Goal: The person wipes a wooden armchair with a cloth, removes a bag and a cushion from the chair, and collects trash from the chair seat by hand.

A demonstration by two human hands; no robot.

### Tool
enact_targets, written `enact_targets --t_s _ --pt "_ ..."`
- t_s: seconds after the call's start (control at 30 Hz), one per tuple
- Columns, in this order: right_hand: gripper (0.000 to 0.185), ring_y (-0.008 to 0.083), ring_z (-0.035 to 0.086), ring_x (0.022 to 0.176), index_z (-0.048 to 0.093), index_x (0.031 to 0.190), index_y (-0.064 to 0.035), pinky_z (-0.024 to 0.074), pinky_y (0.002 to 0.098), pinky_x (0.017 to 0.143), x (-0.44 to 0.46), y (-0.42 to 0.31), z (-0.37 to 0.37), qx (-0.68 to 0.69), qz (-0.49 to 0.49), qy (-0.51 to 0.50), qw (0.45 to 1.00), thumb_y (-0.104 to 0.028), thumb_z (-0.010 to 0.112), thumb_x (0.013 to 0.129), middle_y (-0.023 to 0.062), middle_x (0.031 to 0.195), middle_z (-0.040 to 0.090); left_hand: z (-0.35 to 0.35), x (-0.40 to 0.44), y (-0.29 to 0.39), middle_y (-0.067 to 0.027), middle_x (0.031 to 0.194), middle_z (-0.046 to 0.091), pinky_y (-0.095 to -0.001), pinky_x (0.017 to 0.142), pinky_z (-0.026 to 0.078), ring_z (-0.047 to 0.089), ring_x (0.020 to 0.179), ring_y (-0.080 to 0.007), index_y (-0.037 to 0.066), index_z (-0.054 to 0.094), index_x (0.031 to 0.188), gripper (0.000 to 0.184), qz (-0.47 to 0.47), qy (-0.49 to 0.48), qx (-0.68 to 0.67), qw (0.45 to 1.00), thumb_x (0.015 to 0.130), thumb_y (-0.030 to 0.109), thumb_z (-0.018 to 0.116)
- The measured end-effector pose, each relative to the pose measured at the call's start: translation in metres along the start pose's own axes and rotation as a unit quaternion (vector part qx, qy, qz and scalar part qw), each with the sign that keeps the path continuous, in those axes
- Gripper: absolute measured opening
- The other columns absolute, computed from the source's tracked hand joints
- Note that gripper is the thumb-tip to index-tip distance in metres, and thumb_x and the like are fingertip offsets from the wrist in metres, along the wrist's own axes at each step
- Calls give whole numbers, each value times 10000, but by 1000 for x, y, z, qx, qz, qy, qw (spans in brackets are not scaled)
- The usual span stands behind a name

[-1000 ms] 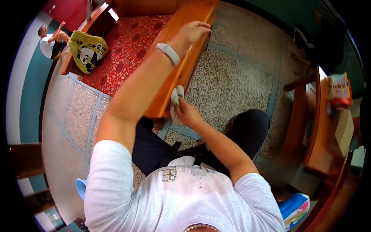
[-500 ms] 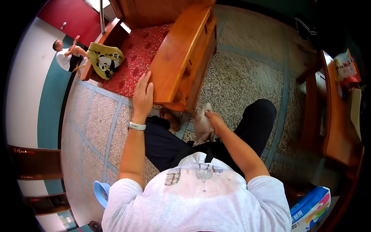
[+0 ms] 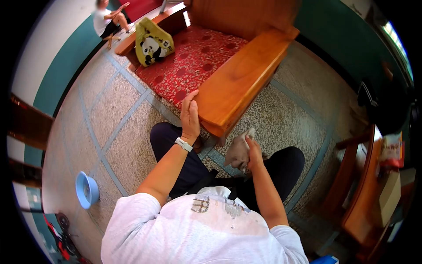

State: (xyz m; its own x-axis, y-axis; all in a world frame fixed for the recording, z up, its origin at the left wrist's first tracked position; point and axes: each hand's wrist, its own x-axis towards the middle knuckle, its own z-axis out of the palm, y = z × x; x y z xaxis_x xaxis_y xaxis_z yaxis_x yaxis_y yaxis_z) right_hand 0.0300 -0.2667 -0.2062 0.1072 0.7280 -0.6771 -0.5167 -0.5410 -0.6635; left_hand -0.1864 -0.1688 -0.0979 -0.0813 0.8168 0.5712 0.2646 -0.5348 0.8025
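Observation:
My left hand (image 3: 190, 118) rests against the front end of a wooden armrest (image 3: 244, 81), its fingers stretched out and holding nothing. A white band sits on that wrist. Lower and to the right, my right hand (image 3: 255, 154) is closed on a crumpled greyish cloth (image 3: 238, 152), which hangs between my bent knees, apart from the armrest. The armrest belongs to a wooden chair with a red patterned seat (image 3: 193, 61). On the seat's far side stands a yellow-green panda bag (image 3: 151, 42).
A light blue basin (image 3: 87, 190) stands on the speckled floor (image 3: 116, 145) at left. Another person (image 3: 110, 20) sits by the wall at upper left. To the right is a wooden table (image 3: 362, 202) with packages on it. A red and black wheeled thing (image 3: 63, 237) is at lower left.
The view has swung, bringing the whole blue basin into sight. My left hand stays at the armrest's front end. The cloth remains in my right hand, slightly turned.

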Motion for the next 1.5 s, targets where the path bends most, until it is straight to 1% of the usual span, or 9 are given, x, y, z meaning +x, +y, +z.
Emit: enact_targets --t_s 0.23,0.43,0.5,0.67,0.87,1.03,1.23,1.33,1.5 --pt "801 387 283 1320 262 1431 -66 320 519 1025 9 -53 5 -31 -48 -33 998 -502 589 843 193 1467 234 -26 -10 8 -133 1247 509 -288 860 442 567 986 -164 91 274 1411 492 -83 -37 20 996 968 223 441" --pt "790 344 311 1312 220 1432 -53 345 442 1019 -10 -146 54 -4 -236 -154 960 -479 568 866 171 1446 271 -178 -101 -37 -146 1234 497 -295 830 469 567 931 -172 30 345 1344 472 -292 278 134 905 900 79 498" --pt "726 288 455 1187 319 1382 -63 447 409 906 -10 -168 70 -14 -276 -38 960 -448 618 844 147 1335 412 -231 -181 -97 -130 1176 507 -295 857 440 522 976 -167 55 355 1343 465 -352 326 137 867 893 86 469" --pt "667 281 491 1160 325 1355 -21 476 386 886 14 -190 68 -110 -309 53 943 -345 631 859 149 1287 452 -247 -323 -170 -156 1004 600 -358 809 460 583 888 -261 25 457 1251 370 -705 -45 209 677 906 159 475" --pt "826 353 415 1234 173 1438 -48 437 452 944 31 -233 77 -94 -272 67 955 -382 638 842 191 1405 310 -187 -328 -218 -154 1002 605 -358 804 462 587 889 -261 24 470 1236 361 -720 -160 212 641 907 170 476" --pt "469 230 495 1157 473 1268 -119 412 364 947 62 -248 73 -43 -175 -52 982 -401 507 894 32 1264 520 -165 -291 -283 -153 1000 609 -358 800 464 590 890 -260 23 481 1223 353 -701 -124 220 667 907 180 477" --pt "399 229 587 891 563 1046 -115 482 375 805 72 -286 40 -3 -78 -11 997 -466 544 858 50 979 614 -160 -229 -368 -151 998 615 -358 795 466 594 890 -259 22 495 1208 346 -680 -77 229 693 907 192 478" --pt "529 217 561 613 543 684 -121 483 360 586 50 -275 114 -119 7 228 966 -645 609 718 44 628 543 -167 -217 -405 -150 997 617 -358 793 467 596 891 -259 21 501 1200 343 -673 -66 230 700 907 198 478" --pt "689 233 561 853 574 897 -81 482 372 779 61 -272 106 -165 -41 312 935 -728 561 662 53 908 574 -168 -208 -456 -149 995 622 -359 789 469 599 891 -259 20 512 1188 339 -665 -92 234 703 908 208 479"
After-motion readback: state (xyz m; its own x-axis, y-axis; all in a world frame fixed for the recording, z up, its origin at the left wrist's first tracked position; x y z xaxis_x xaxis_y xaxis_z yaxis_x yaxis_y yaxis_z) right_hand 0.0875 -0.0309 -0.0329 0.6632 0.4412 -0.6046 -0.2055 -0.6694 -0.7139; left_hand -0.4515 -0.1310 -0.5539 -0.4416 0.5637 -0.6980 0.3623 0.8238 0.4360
